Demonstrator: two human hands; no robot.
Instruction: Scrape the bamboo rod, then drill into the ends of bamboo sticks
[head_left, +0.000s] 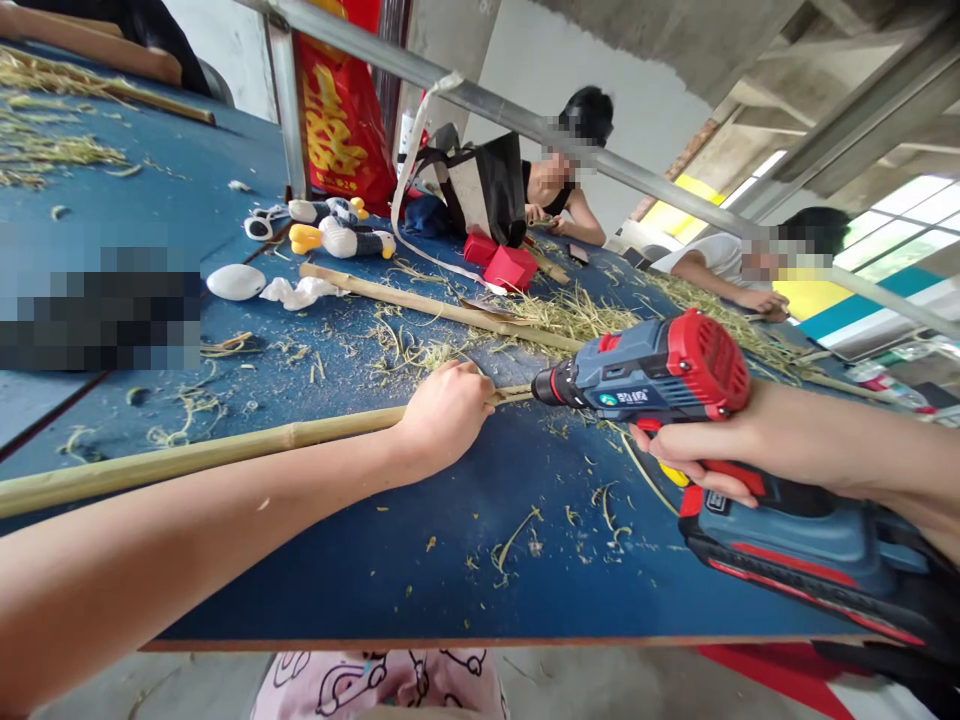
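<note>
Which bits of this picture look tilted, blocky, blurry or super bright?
Head view: the metal rail slants across the room; head view: blocky squares hide a patch of the blue table at left; head view: the window is washed out; head view: the near left forearm looks softer than the drill.

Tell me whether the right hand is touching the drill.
Touching. The head view shows the right hand wrapped around the drill just below its red rear end, with no gap between them.
</note>
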